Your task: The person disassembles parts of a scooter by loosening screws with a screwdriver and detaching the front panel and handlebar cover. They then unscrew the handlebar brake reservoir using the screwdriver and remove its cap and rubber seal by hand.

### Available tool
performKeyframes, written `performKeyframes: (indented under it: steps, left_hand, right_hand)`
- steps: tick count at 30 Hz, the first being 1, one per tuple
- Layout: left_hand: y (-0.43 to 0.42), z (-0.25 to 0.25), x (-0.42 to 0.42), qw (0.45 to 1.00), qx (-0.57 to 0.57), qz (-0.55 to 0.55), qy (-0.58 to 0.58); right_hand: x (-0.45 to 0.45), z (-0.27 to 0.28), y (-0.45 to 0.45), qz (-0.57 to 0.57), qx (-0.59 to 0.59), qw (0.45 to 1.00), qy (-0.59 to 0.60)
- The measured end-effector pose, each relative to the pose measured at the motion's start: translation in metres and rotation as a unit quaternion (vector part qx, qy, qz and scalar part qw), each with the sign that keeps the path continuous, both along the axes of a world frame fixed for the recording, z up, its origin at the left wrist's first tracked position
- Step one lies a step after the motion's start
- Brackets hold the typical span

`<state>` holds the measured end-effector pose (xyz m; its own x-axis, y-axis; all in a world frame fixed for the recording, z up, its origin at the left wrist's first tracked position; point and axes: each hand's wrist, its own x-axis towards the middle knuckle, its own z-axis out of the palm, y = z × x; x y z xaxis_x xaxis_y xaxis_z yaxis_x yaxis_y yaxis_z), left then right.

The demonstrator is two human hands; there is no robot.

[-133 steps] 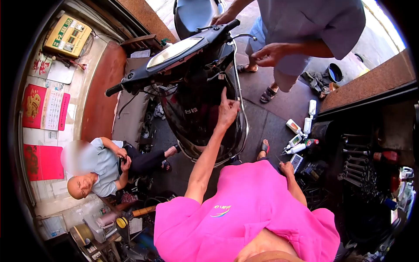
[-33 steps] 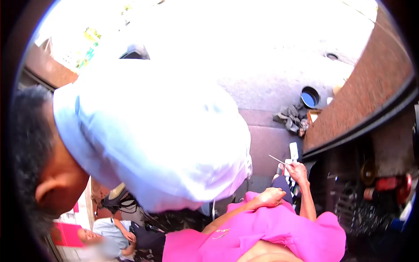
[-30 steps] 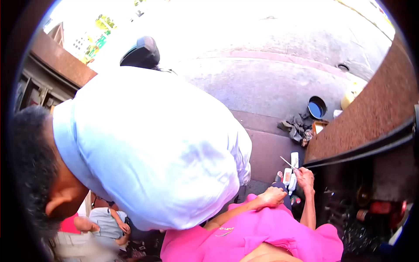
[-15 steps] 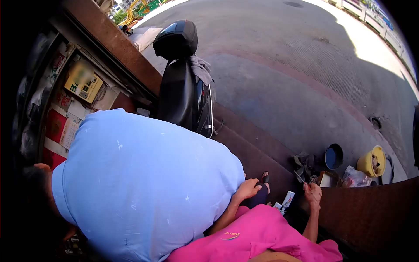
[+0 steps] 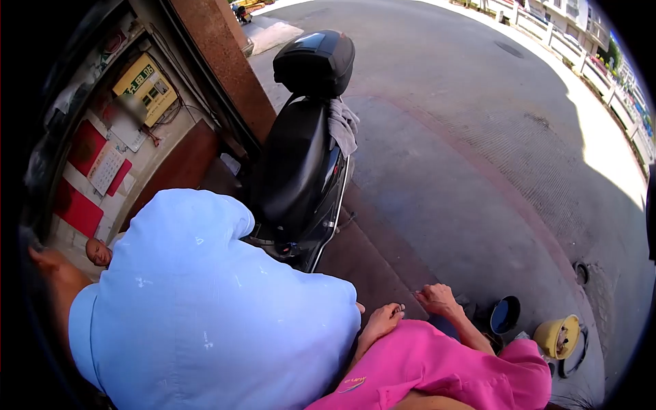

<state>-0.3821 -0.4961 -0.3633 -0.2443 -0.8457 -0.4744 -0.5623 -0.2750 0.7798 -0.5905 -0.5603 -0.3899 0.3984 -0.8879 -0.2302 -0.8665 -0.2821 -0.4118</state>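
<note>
My left hand (image 5: 384, 321) is in front of my pink shirt (image 5: 437, 362), its fingers curled near a small dark thing too tiny to name. Just right of it and a little farther out, my right hand (image 5: 439, 301) is closed, and whatever it may hold is hidden. My hands are close together but apart. Close on the left is a person in a light blue shirt (image 5: 219, 307), back towards me, with part of a hand near my left hand.
A black scooter (image 5: 294, 164) with a top box (image 5: 316, 63) and a grey cloth (image 5: 343, 126) stands ahead. To the right are a dark basin (image 5: 504, 314) and a yellow bucket (image 5: 557, 337). Another person's head (image 5: 99, 253) shows at left, below a calendar (image 5: 107, 168).
My right hand has swung left from beside the floor items to near my left hand; the thin tool it held no longer shows. The view has shifted, and the blue-shirted person has moved.
</note>
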Motion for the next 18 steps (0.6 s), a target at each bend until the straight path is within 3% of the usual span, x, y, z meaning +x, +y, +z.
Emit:
performKeyframes:
  steps: [8,11,16,18]
  left_hand:
    - [-0.009,-0.031,0.015,0.968,0.053,0.24,0.044]
    - [-0.033,-0.027,0.016,0.956,0.03,0.289,0.046]
    - [-0.106,-0.082,0.015,0.929,0.028,0.363,0.066]
    - [-0.146,-0.087,0.023,0.93,0.039,0.365,0.02]
  right_hand:
    - [0.043,0.016,-0.098,0.158,0.026,0.987,-0.005]
    - [0.064,0.009,-0.141,0.203,0.04,0.978,-0.013]
    - [0.091,0.015,-0.223,0.248,0.068,0.966,-0.037]
    - [0.097,0.012,-0.268,0.254,0.062,0.963,-0.064]
